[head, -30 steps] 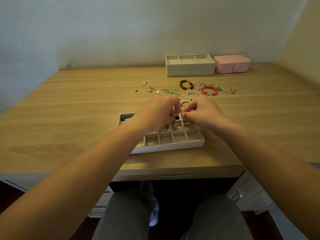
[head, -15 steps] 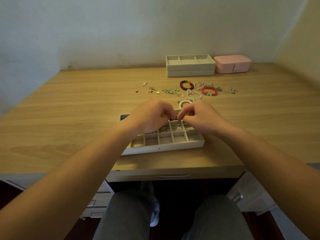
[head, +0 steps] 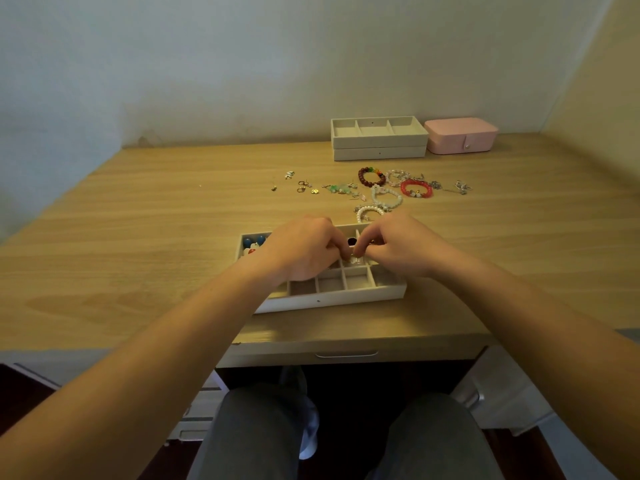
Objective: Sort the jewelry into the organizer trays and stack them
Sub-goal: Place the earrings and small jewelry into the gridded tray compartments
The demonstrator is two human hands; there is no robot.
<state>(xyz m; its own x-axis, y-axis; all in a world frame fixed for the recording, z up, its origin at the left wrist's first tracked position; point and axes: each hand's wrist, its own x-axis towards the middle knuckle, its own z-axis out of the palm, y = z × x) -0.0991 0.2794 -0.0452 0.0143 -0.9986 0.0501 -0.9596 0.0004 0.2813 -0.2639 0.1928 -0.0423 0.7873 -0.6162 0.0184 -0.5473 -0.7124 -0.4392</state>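
Over the last second both hands come a little nearer the person, from the far row of the divided organizer tray (head: pixel 329 300) to its middle row, so the small dark piece (head: pixel 352 241) that lay just below the fingertips now shows just beyond them. This reads as one small item being settled into a middle cell, with the sorting far from finished.

The left hand (head: pixel 304 252) lies over the tray's middle, fingers curled under. The right hand (head: pixel 398 249) meets it from the other side, with thumb and forefinger (head: pixel 359 249) drawn together in a pinch. What either hand has hold of, if anything, is too small and too hidden to tell (something pale glints in the cell right under the fingertips).

The tray sits on the wooden desk (head: pixel 138 237) near its front edge. It is white, with pale lined cells. The near row looks bare, and blue beads (head: pixel 252 241) fill the far left corner cell.

Well beyond it a pearl bracelet (head: pixel 370 213), a red bracelet (head: pixel 416 188), a brown bead bracelet (head: pixel 371 177) and small earrings (head: pixel 304 187) are still loose. Two more trays (head: pixel 379 140) stand stacked by the wall.
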